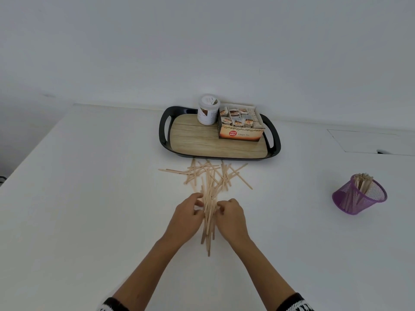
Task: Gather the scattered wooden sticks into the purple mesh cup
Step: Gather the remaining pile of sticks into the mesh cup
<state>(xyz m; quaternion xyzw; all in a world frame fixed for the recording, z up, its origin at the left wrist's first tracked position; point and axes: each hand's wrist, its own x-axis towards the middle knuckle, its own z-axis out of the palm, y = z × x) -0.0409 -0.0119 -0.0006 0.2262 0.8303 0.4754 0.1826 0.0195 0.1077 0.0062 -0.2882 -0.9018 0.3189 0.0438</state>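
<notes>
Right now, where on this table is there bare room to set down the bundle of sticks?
Bare table lies between the scattered sticks and the purple mesh cup, and left of the left hand. It's crowded before the tray.

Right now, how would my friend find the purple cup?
Start at the black tray at the back of the white table. Look far right, nearer you: the cup stands alone. It is purple mesh, with sticks in it.

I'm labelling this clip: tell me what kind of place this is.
Probably an office tea corner or pantry: a serving tray with a ginger tea box and a jar, plus wooden stir sticks on a white counter.
</notes>
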